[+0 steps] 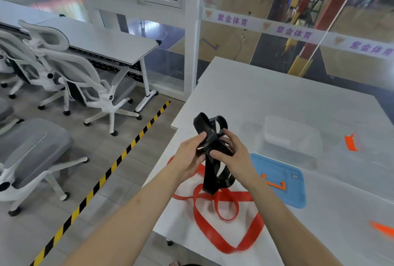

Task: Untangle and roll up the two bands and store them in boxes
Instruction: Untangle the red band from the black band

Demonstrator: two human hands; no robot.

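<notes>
— Since the red band (pixel 221 223) lies nearest, on the near edge of the bench (pixel 319 233), how does it look?

— Loose and looping, crossing over itself, flat on the top. Nobody is touching it. It is not rolled, so I'd judge that half of the job hasn't begun.

— And the black band (pixel 213 152)?

— Lifted off the bench, above the red one and apart from it as far as I can tell, so the two seem already separated. The left hand (pixel 189 159) and right hand (pixel 234 157) hold it between them. The left fingers (pixel 201 136) curl around the bunched middle, and the right fingers (pixel 229 135) wrap it from the other side, thumb pressed on the front. Loops stand up above the hands and a long fold hangs below, so it's partly gathered, not a tidy roll.

— Where are the boxes?

— Just beyond the hands a blue lid (pixel 283 182) lies flat, off its box. Behind it sits a clear box (pixel 292 138), open; it looks empty, though the plastic is hazy. I can't make out a second box clearly.

— So what's left?

— Most of it, I'd say: finish rolling the black one, roll the red one, box both.
</notes>
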